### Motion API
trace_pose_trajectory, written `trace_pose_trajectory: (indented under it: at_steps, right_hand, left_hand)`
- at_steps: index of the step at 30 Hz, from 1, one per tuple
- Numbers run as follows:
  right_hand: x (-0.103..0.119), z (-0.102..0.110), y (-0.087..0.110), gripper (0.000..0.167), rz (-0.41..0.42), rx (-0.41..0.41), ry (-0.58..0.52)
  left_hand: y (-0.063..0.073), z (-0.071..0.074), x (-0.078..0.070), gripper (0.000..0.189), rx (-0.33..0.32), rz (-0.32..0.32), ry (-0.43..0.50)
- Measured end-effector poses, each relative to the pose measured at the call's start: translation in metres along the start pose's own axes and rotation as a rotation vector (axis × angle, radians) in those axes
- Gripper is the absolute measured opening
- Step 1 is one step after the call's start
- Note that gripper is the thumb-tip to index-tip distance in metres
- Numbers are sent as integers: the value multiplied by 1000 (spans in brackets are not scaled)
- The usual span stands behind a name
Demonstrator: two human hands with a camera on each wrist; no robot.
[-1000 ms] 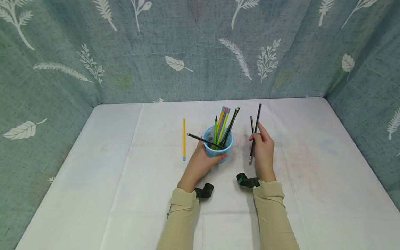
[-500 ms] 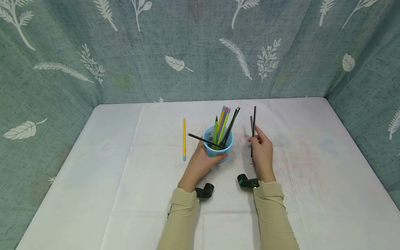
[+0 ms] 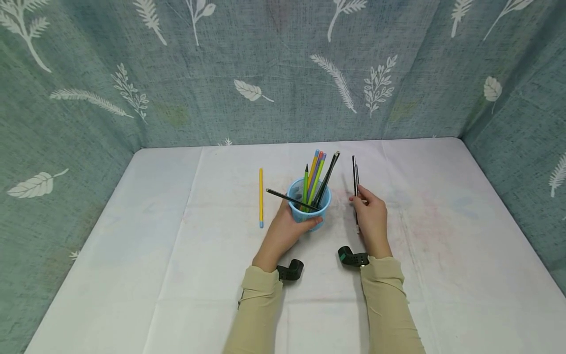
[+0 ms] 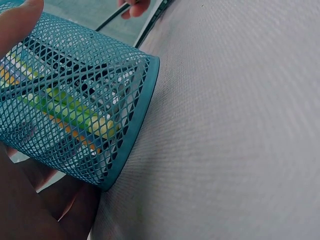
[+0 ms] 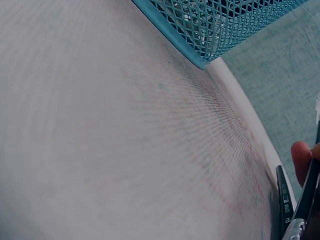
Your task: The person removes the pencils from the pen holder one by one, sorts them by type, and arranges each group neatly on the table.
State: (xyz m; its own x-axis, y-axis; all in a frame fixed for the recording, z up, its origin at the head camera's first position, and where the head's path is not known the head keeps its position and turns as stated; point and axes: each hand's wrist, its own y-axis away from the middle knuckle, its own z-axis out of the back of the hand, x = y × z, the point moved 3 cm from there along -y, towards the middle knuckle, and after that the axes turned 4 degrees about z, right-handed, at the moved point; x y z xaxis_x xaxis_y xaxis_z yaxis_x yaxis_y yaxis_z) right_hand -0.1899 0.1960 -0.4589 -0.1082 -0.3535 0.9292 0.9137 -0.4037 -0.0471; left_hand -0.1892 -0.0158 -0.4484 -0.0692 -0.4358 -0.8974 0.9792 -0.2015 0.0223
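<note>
My left hand [image 3: 283, 233] grips a light blue mesh pencil cup [image 4: 146, 107] from its left side, the thumb across the front. The cup stands slightly tilted on the white cloth, holding several pencils: a green one [image 3: 305, 184], coloured striped ones [image 3: 316, 172] and black ones [image 3: 328, 174]. One black pencil [image 3: 283, 196] leans out far to the left over the rim. To the right of the cup, my right hand [image 3: 373, 216] pinches a black pencil [image 3: 354, 169] with a silver end. A second black pencil [image 5: 285, 200] lies on the cloth right beside it.
A yellow pencil [image 3: 261, 196] with a blue end lies on the cloth left of the cup. The white-covered table [image 3: 212, 295] is walled by a green-grey leaf-patterned curtain [image 3: 283, 118] at the back and sides. Each wrist wears a black camera band [image 3: 352, 257].
The pencil in my right hand has swung from leaning right to nearly parallel with the second black pencil, its top shifting left. My left hand and the cup have stayed in place.
</note>
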Motion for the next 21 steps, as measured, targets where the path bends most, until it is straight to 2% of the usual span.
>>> trace_pose_trajectory:
  at_steps: [7, 21]
  right_hand:
    - [-2, 3, -1, 39, 37, 27, 93]
    - [-3, 2, -3, 40, 85, 65, 183]
  left_hand:
    - [0, -1, 0, 94, -4, 8, -11]
    - [-1, -1, 1, 92, -10, 26, -25]
